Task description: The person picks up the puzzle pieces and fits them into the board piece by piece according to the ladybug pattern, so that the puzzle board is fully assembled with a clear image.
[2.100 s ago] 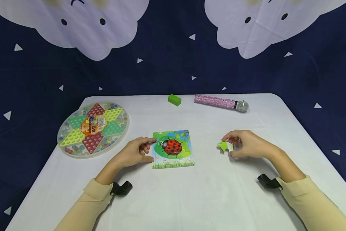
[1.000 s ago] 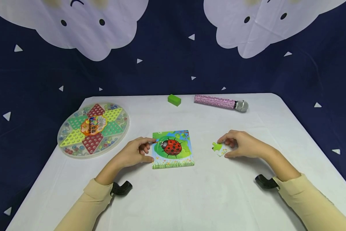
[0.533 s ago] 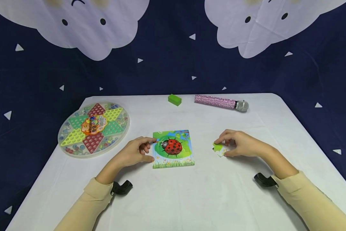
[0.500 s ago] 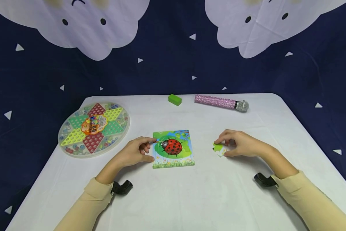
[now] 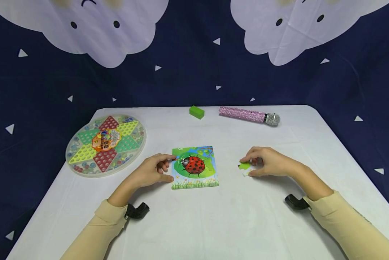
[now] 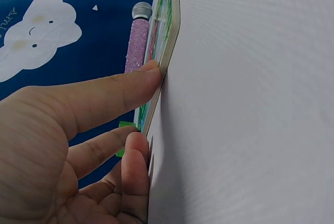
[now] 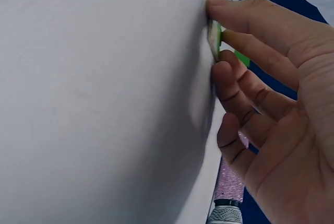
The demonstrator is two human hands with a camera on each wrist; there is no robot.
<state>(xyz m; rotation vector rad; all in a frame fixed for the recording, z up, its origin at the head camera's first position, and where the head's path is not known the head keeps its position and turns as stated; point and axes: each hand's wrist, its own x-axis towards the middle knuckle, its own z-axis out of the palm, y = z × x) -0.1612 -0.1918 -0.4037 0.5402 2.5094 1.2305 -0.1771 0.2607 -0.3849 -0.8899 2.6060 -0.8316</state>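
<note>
A square ladybug jigsaw puzzle (image 5: 194, 167) lies flat on the white table. My left hand (image 5: 149, 170) is at its left side, with thumb and index fingertips touching that edge, apart from each other. In the left wrist view the thumb (image 6: 122, 91) lies against the puzzle's rim. Right of the puzzle, my right hand (image 5: 271, 161) pinches a small green and white jigsaw piece (image 5: 245, 166) between thumb and index finger, low over the table. Part of the piece is covered by the fingers. The right wrist view shows the piece (image 7: 214, 38) edge-on, beside the thumb tip.
A round Chinese checkers set (image 5: 139, 144) with marbles sits at the left. At the back are a green block (image 5: 196, 112) and a pink glitter microphone (image 5: 243, 113). A dark blue cloth with clouds (image 5: 194, 83) hangs behind the table (image 5: 214, 224).
My right hand has moved a little left with the jigsaw piece, which has turned in the fingers to show its white part at the lower side. The left hand and the puzzle have stayed put.
</note>
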